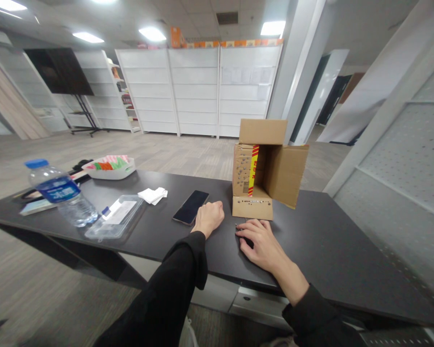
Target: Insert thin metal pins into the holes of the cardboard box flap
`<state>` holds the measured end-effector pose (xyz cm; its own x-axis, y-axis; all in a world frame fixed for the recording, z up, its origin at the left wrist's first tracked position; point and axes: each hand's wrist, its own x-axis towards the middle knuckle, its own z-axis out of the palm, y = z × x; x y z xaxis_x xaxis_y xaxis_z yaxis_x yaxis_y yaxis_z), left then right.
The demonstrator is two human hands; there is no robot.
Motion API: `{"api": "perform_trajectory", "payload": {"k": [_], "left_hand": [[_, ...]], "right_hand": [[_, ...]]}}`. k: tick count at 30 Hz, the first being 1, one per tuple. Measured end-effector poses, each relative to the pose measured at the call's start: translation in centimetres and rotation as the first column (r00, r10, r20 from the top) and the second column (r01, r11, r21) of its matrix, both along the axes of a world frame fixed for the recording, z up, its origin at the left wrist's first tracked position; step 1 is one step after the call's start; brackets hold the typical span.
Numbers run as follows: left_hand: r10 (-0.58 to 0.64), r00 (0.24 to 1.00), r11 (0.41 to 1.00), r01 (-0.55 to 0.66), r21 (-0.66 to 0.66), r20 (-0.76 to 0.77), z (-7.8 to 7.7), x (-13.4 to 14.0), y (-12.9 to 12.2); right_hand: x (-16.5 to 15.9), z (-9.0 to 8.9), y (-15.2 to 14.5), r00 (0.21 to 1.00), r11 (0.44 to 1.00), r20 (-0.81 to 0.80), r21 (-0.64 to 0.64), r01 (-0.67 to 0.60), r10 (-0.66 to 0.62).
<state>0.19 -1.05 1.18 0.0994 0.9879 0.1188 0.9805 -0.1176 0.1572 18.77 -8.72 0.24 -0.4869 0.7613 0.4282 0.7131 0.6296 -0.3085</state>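
My left hand (210, 217) is closed in a loose fist on the dark tabletop, just right of a black phone (191, 207). Whatever may be inside that fist is hidden. Over the table, my right hand (259, 245) has bent fingers, with the thumb apart from them. A tiny dark thing (236, 226) shows by its fingertips, too small to name. Right behind this hand stands an open cardboard box (242, 168), its opening facing me and its flaps spread. Several small grey dots mark its left side, and a row of small dark dots runs along the lower flap (252, 210).
On the left of the black table (332, 241) are a clear plastic case (121, 217), folded white tissue (153, 195), a water bottle (63, 193) and a white basket (110, 173) with colourful contents. A perforated panel (401, 193) borders the table's right side.
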Motion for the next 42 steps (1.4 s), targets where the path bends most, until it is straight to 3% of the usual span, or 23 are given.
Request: {"api": "perform_trajectory", "payload": {"k": [16, 35, 42], "left_hand": [[-0.018, 1.000, 1.000, 0.018, 0.007, 0.004, 0.07, -0.06, 0.02], [-0.026, 1.000, 0.999, 0.026, 0.028, -0.015, -0.28, -0.09, 0.18], [-0.018, 1.000, 1.000, 0.018, 0.025, -0.015, -0.23, -0.11, 0.16]], "right_hand": [[0.43, -0.36, 0.26, 0.981, 0.982, 0.059, 0.032, 0.184, -0.186], [0.83, -0.90, 0.67, 0.964, 0.964, 0.035, 0.044, 0.260, -0.262], [0.96, -0.84, 0.60, 0.973, 0.973, 0.031, 0.003, 0.231, -0.231]]}}
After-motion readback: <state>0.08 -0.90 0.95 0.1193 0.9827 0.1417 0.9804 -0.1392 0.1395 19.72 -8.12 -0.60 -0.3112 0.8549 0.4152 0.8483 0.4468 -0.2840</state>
